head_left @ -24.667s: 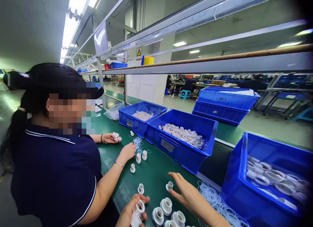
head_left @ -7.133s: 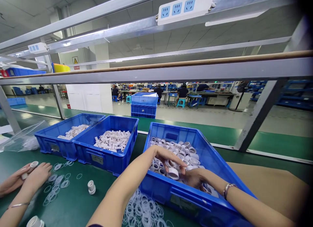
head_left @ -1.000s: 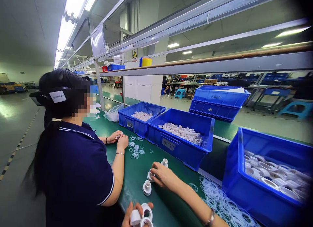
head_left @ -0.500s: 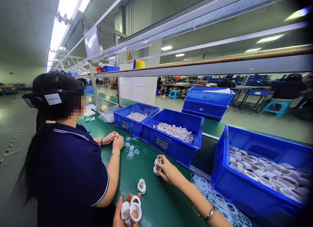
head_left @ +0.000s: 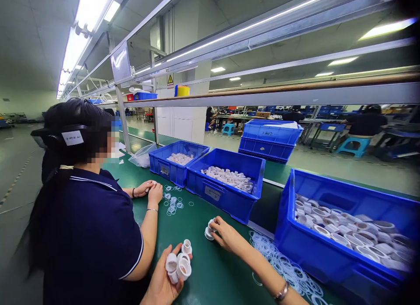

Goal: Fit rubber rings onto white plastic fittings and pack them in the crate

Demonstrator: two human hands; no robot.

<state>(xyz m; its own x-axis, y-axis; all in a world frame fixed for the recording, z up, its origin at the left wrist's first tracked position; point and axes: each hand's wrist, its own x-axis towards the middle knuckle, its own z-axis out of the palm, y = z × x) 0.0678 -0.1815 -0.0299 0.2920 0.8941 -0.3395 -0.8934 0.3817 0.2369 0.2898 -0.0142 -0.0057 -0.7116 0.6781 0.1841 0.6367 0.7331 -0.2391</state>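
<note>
While cradling white rings (head_left: pixel 178 270) in the left hand (head_left: pixel 163 274), hold upright the white fitting (head_left: pixel 209 233) at two o'clock from them, gripped in the right hand (head_left: pixel 228 236).

The worktop (head_left: pixel 216 274) is green, the bins (head_left: pixel 323 257) blue, the plastic parts (head_left: pixel 171 262) white, the thin rings (head_left: pixel 278 263) pale bluish-white; the co-worker's shirt (head_left: pixel 88 230) is navy with white stripes.

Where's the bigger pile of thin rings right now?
Head view, lower right: the bigger pile of thin rings lies on the green tabletop, between the person's right forearm and the rightmost blue bin.
</note>
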